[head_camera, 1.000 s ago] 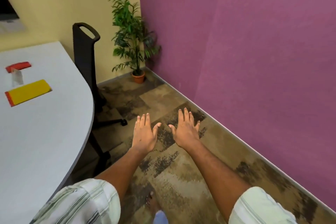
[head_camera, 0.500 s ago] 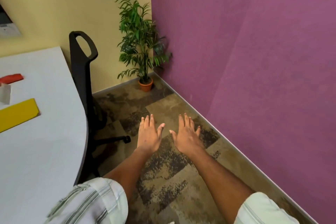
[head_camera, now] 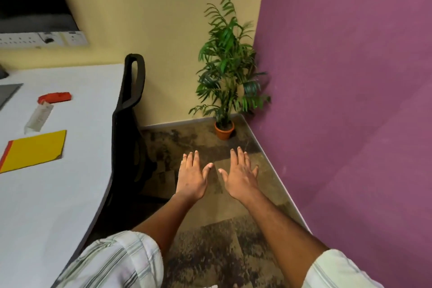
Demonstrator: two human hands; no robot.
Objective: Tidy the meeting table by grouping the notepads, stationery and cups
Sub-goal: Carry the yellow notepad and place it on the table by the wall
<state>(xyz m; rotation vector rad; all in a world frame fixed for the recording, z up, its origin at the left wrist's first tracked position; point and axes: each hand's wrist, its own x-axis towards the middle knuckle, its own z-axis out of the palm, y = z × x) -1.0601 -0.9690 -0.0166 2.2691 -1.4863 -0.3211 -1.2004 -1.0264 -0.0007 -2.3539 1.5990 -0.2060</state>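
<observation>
Empty, fingers straight, left hand (head_camera: 191,179) and right hand (head_camera: 240,179) hover; well to their left, yellow notepad (head_camera: 35,151) and red item (head_camera: 55,97) lie seemingly ungrouped.

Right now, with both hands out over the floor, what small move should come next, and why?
Probably turn left and reach the left hand toward the yellow notepad on the table: both hands are open and empty over the carpet, and the right hand is farther from it.

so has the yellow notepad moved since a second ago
No. The yellow notepad lies just as near the red object and the table edge; only the view shifted.
</observation>
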